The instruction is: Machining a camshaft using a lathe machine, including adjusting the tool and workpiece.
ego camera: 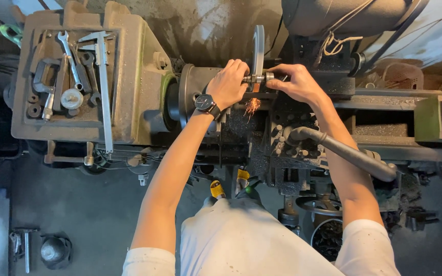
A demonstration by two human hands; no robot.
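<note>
**Two hands on a small metal part at the lathe, sparks below**

At nine o'clock of the frame the headstock top (129, 76) serves as a tray; on it lie a spanner (71, 60), a long steel caliper (103, 87) and a clamp (44, 84), all well apart from the hands; at seven o'clock on the floor rests a dark rounded object (54, 250), too dim to identify.

Moving toward centre, the chuck (188, 99) sits just beside the left hand (227, 84), which wears a wristwatch (204, 102); its fingers are curled closed around the left end of a small metal workpiece (256, 78) at twelve o'clock. The right hand (296, 83) pinches the workpiece's right end, fingers bent, thumb side hidden. A thin grey disc (258, 51) stands upright just behind the workpiece; orange sparks (252, 106) fall just under it.

At three to four o'clock a long dark lever handle (351, 153) crosses under the right forearm.

Likely risks: bare fingers so near the sparking contact could be burnt or nicked if the grip slips; the watch strap close to the chuck could snag if it turns; the forearm could knock the lever.
</note>
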